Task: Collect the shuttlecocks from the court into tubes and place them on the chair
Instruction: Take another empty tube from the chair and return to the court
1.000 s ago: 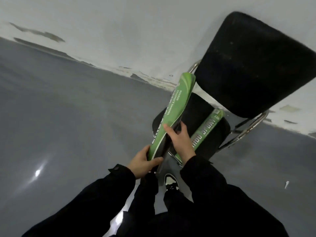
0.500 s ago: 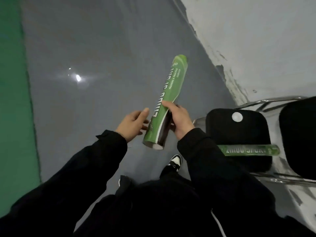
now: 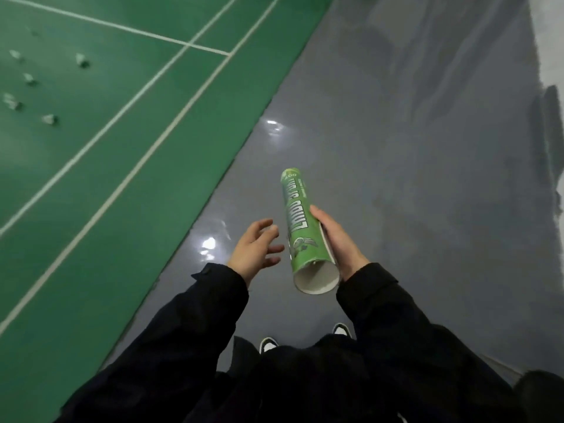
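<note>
My right hand point(image 3: 337, 239) grips a green shuttlecock tube point(image 3: 300, 227) near its open end, which faces me and looks empty inside. The tube's capped end points away from me over the grey floor. My left hand point(image 3: 254, 250) hovers just left of the tube with fingers spread, touching nothing. Several white shuttlecocks point(image 3: 50, 120) lie scattered on the green court at the far left, another shuttlecock point(image 3: 81, 60) among them. The chair is out of view.
The green court point(image 3: 91, 178) with white lines fills the left half; grey glossy floor point(image 3: 412, 148) fills the right. A pale wall edge point(image 3: 549, 41) runs along the far right. My shoes point(image 3: 268, 343) show at the bottom.
I have turned away from the chair toward the court; the chair and the second tube left the view. My left hand has let go of the tube, which my right hand alone holds.
</note>
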Motion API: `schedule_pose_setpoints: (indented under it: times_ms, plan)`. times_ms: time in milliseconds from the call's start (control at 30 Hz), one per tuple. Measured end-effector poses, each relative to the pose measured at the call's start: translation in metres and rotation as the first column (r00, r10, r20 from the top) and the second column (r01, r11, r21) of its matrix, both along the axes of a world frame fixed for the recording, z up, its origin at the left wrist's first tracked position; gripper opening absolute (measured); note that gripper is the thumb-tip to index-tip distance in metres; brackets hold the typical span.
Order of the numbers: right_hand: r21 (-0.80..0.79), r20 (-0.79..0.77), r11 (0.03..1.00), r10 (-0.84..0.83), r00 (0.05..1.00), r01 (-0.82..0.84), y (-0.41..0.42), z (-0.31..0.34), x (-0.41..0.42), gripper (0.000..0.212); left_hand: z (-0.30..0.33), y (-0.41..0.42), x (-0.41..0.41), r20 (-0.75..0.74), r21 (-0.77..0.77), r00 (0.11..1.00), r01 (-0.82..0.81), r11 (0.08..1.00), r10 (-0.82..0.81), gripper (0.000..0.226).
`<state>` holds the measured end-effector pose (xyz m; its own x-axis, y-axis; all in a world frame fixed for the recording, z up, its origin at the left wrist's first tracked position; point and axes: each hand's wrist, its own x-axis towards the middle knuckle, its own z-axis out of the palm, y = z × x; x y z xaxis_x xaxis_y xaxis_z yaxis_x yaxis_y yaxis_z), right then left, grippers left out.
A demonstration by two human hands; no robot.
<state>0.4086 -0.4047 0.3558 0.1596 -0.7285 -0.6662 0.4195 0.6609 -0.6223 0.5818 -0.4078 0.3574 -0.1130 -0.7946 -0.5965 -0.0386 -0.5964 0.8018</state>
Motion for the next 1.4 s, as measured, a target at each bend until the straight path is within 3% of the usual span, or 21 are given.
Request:
schedule_pose_setpoints:
  times_ms: [200,300,467,567,700,867,1000,1067,1167,1267,1400]
  plan:
    - [0.0,0.046,0.956,0.292,0.955,-0.293,-0.091,0.008,0.139,0.052,-0.001,-0.053,0.134,-0.033,-0.002,0.961,-0.275,0.961,0.275,0.039]
    - [0.001,0.12,0.927,0.372,0.92,-0.375,-0.138,0.008,0.201,0.051,-0.005,-0.088,0.191,-0.122,0.114,0.885,-0.437,0.892,0.449,0.039]
    - [-0.027,0.153,0.848,0.527,0.836,-0.53,-0.238,0.001,0.306,0.046,-0.012,-0.167,0.28,-0.264,0.291,0.782,-0.493,0.82,0.564,0.056]
    - [-0.005,0.17,0.757,0.645,0.745,-0.654,-0.297,0.011,0.379,0.046,-0.003,-0.212,0.339,-0.305,0.346,0.666,-0.589,0.731,0.681,0.063]
    - [-0.005,0.182,0.646,0.751,0.635,-0.763,-0.358,0.028,0.475,0.046,0.011,-0.262,0.423,-0.28,0.291,0.559,-0.726,0.624,0.781,0.071]
    - [-0.011,0.085,0.538,0.841,0.535,-0.843,-0.423,0.034,0.585,0.059,0.015,-0.314,0.523,-0.274,0.231,0.409,-0.851,0.472,0.871,0.045]
    - [0.013,0.073,0.449,0.891,0.448,-0.894,-0.483,0.025,0.683,0.054,0.005,-0.36,0.616,-0.29,0.202,0.38,-0.873,0.444,0.878,0.054]
    - [0.016,0.093,0.443,0.892,0.442,-0.896,-0.512,0.024,0.733,0.047,0.0,-0.387,0.665,-0.301,0.197,0.362,-0.881,0.429,0.882,0.049]
    - [0.045,0.118,0.475,0.871,0.477,-0.879,-0.554,0.035,0.806,0.042,0.003,-0.432,0.742,-0.331,0.205,0.264,-0.917,0.342,0.906,0.039]
    - [0.038,0.166,0.492,0.855,0.491,-0.87,-0.598,0.046,0.866,0.051,0.012,-0.474,0.822,-0.345,0.178,0.184,-0.95,0.257,0.92,0.048]
    - [-0.018,0.105,0.515,0.854,0.51,-0.857,-0.655,0.063,0.936,0.058,0.021,-0.529,0.912,-0.336,0.116,0.119,-0.979,0.166,0.934,0.05]
